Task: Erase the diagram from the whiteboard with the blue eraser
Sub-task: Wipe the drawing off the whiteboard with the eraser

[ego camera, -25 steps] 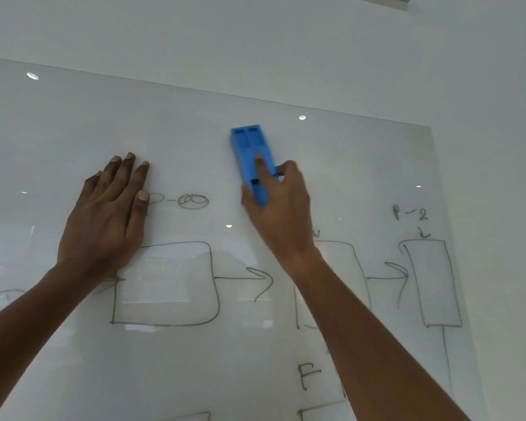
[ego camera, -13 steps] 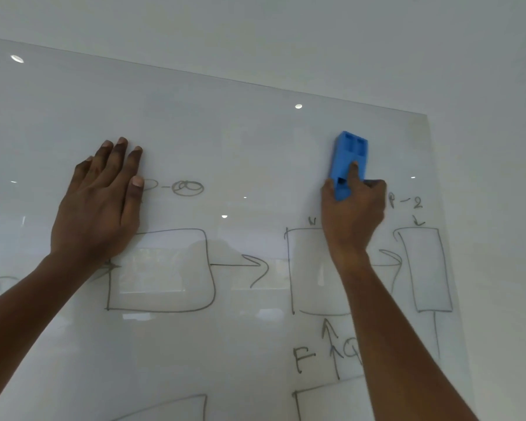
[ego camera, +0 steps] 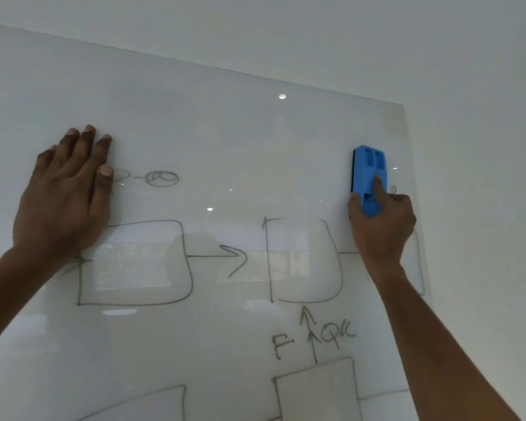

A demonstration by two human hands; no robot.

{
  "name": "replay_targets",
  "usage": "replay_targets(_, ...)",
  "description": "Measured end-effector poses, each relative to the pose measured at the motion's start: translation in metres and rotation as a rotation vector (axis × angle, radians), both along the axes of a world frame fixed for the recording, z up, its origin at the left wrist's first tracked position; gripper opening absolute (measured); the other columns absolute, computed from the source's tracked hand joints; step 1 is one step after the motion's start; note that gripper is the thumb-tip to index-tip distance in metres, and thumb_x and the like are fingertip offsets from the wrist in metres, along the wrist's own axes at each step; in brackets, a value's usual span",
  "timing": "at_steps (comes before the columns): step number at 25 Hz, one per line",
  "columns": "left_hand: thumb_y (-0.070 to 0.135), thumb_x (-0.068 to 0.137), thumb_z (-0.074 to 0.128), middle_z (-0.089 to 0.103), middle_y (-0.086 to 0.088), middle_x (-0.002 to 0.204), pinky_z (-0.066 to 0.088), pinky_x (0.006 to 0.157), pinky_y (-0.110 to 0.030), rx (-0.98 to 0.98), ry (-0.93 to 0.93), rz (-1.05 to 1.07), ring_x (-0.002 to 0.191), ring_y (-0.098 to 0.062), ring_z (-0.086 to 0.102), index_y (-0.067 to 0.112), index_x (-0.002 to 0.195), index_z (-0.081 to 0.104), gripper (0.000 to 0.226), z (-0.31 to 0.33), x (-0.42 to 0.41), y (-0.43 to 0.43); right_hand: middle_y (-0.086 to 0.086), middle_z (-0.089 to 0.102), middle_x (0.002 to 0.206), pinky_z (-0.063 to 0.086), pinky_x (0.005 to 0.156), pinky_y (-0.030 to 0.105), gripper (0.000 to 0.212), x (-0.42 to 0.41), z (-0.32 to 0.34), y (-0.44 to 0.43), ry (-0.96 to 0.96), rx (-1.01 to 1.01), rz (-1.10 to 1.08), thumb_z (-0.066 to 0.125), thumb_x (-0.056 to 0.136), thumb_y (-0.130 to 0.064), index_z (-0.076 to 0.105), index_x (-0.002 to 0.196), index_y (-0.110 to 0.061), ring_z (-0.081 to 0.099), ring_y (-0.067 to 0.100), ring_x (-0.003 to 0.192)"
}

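Note:
A glossy whiteboard (ego camera: 225,132) fills the view, carrying a grey marker diagram (ego camera: 134,262) of boxes, arrows and letters. My right hand (ego camera: 383,229) presses the blue eraser (ego camera: 369,174) upright against the board near its right edge, index finger along the eraser's back. The eraser covers most of the label at the upper right; only a small curl shows beside it. My right wrist hides part of the rightmost box. My left hand (ego camera: 64,196) lies flat on the board at the left, fingers together, covering the corner of the left box.
The board's top edge (ego camera: 255,74) slants down to the right and its right edge (ego camera: 413,192) runs close beside the eraser. A plain white wall (ego camera: 483,147) lies beyond. Ceiling lights reflect as bright spots on the board.
My right hand has swept the eraser to the right across the board's upper part, from the middle to the right edge. The small mark above the middle box and most of the right label are gone.

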State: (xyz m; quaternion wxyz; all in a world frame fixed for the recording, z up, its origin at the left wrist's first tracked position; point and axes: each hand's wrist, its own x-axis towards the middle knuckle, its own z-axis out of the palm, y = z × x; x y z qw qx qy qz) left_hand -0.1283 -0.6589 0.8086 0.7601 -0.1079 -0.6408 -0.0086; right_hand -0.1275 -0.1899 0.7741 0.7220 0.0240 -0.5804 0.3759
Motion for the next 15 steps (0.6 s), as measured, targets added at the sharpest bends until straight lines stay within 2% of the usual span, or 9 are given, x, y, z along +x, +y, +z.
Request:
replay_targets(2,0.037,0.118,0.021,0.035,-0.019,0.175,-0.001,0.130,-0.022,0.003,-0.004,0.004,0.159,0.005,-0.003,0.008,0.168,0.038,0.061,-0.001,0.002,0.004,0.022,0.059,0.106,0.057,0.085,0.048,0.058,0.000,0.010,-0.013,-0.016,-0.050,0.004,0.074,0.094,-0.028,0.055,0.147,-0.011,0.058,0.032,0.091)
replay_targets(4,0.037,0.117,0.021,0.034,-0.020,0.176,-0.001,0.130,-0.023,0.002,-0.013,0.008,0.160,0.001,-0.001,0.007,0.168,0.037,0.061,-0.001,0.004,0.004,0.018,0.057,0.106,0.057,0.082,0.041,0.060,0.005,0.009,-0.043,0.012,0.025,0.052,0.074,0.094,-0.029,0.053,0.148,-0.013,0.057,0.028,0.090)
replay_targets(5,0.037,0.117,0.022,0.031,-0.016,0.177,-0.001,0.130,-0.023,-0.004,0.002,0.011,0.160,0.000,-0.001,0.009,0.169,0.036,0.061,-0.001,0.003,0.003,0.017,0.056,0.107,0.056,0.079,0.035,0.061,0.009,0.004,-0.059,0.039,0.108,0.072,0.074,0.094,-0.030,0.052,0.149,-0.014,0.056,0.024,0.089)
replay_targets(7,0.039,0.118,0.021,0.019,0.002,0.181,-0.002,0.131,-0.021,-0.031,0.053,0.024,0.163,0.002,-0.003,0.016,0.173,0.029,0.060,0.002,-0.005,-0.006,0.017,0.057,0.110,0.052,0.076,0.026,0.062,0.012,-0.016,-0.087,0.090,0.341,0.045,0.074,0.094,-0.031,0.052,0.150,-0.014,0.056,0.020,0.091)
replay_targets(9,0.043,0.118,0.021,0.005,0.016,0.181,-0.002,0.134,-0.024,-0.051,0.070,0.035,0.167,-0.002,0.000,0.028,0.177,0.020,0.061,0.008,-0.022,-0.021,0.018,0.058,0.113,0.054,0.073,0.025,0.062,0.010,-0.034,-0.086,0.107,0.553,-0.044,0.074,0.095,-0.033,0.052,0.149,-0.013,0.058,0.022,0.091)
replay_targets(10,0.044,0.117,0.021,0.005,0.017,0.182,0.001,0.136,-0.028,-0.040,0.071,0.032,0.169,-0.006,0.004,0.032,0.176,0.020,0.061,0.012,-0.036,-0.032,0.018,0.058,0.114,0.057,0.072,0.027,0.062,0.009,-0.038,-0.074,0.099,0.603,-0.084,0.073,0.095,-0.033,0.052,0.149,-0.013,0.060,0.023,0.090)
replay_targets(12,0.045,0.115,0.023,0.012,0.013,0.184,0.006,0.139,-0.036,0.009,0.064,0.025,0.171,-0.015,0.011,0.035,0.175,0.024,0.061,0.022,-0.069,-0.056,0.022,0.060,0.115,0.059,0.072,0.033,0.061,0.006,-0.041,-0.036,0.064,0.546,-0.125,0.073,0.095,-0.031,0.052,0.149,-0.013,0.063,0.028,0.091)
replay_targets(15,0.047,0.111,0.023,0.019,0.006,0.183,0.009,0.139,-0.041,0.029,0.022,0.040,0.170,-0.021,0.016,0.035,0.174,0.029,0.064,0.036,-0.113,-0.088,0.025,0.062,0.113,0.057,0.080,0.040,0.058,0.003,-0.027,0.021,-0.024,0.173,-0.061,0.071,0.097,-0.027,0.051,0.150,-0.013,0.064,0.037,0.097)
